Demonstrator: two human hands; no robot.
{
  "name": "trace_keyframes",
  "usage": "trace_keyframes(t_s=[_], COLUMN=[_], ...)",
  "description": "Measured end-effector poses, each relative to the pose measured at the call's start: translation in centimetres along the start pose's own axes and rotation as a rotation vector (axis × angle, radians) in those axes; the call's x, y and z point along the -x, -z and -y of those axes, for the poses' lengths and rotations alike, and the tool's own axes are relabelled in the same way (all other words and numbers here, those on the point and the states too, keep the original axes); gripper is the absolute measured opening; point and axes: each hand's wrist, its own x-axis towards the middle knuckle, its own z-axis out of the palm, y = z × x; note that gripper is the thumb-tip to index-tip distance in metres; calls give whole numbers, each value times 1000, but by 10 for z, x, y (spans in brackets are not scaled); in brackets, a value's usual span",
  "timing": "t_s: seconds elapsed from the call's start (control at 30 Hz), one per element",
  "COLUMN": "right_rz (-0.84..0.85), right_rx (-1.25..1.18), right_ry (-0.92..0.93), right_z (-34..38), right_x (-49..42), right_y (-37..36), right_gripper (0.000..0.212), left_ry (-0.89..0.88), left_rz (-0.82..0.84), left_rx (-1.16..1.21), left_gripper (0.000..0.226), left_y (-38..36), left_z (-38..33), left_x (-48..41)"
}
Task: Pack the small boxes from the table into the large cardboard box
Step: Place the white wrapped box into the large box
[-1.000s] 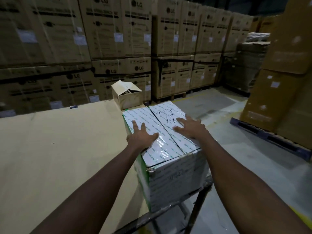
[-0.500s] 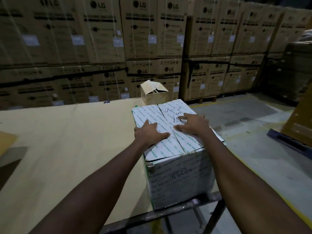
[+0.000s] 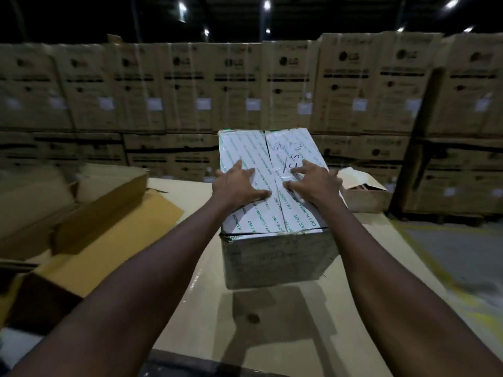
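Over the near surface (image 3: 272, 325), left hand (image 3: 239, 186) and right hand (image 3: 315, 183) lie flat, fingers spread, atop the taped white box (image 3: 275, 254) standing there. Behind it a small open box (image 3: 366, 198) is half hidden; leftward, a blurred brown carton (image 3: 100, 210) is cut off.

The white tape-wrapped rectangular carton (image 3: 277, 257) stands on the brown cardboard-covered table (image 3: 272, 336), right of its middle. On the carton's top, the left hand (image 3: 239, 186) lies left of the seam and the right hand (image 3: 315, 183) right of it. A small open brown cardboard box (image 3: 364, 198) sits just behind the carton's right side. A large open brown cardboard box (image 3: 81, 210) lies on the table to the left. Stacked brown cardboard cartons (image 3: 190, 91) stand behind the table.
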Motion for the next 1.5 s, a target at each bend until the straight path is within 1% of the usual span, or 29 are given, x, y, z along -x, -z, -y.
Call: trace_keyframes(t_s=[0.07,0.13,0.23,0.37,0.5,0.63,0.73,0.9,1.0,1.07,1.17,1.23,1.3,1.5], right_rz=[24,30,20,-21,-47,-38,-76,-75,-66,-51,-7,3,9,21], right_rx=[-36,-40,-31,-70,-116,-158,-156,-197,-233,-249,-282,-293,-298,-276], right_ry=[70,98,134,227,311,380,392,418,437,461,471,473,478,416], right_z=[56,109,187,283,366,443,495,565,601,625,659,678,693,712], right_x=[-7,-11,-12,-12,-12,-15,-20,-34,-46,-56,-76,-88,-97,-109], right_y=[-14,-27,-45,-63,-78,-94,-100,-118,-137,-152,-177,-195,-217,-272], right_gripper=[62,60,60,59,57,55,52,49,44,42,44,43,35,33], left_ry=[36,67,120,161,216,275,311,335,350,364,398,420,429,405], left_rz=[-23,-41,-77,-145,-189,-222,-257,-286,-292,-277,-266,-284,-289,-186], left_rx=[-27,-49,-108,-162,-169,-174,-163,-165,-198,-227,-268,-295,-313,-299], left_gripper=[101,102,101,100,102,103,101,98,98,98,97,97,98,102], left_y=[29,57,100,151,194,232,258,290,301,308,314,313,308,281], left_z=[51,98,163,240,308,370,411,471,506,530,567,592,614,670], left_x=[5,12,23,37,52,64,66,59,53,47,35,28,21,-2])
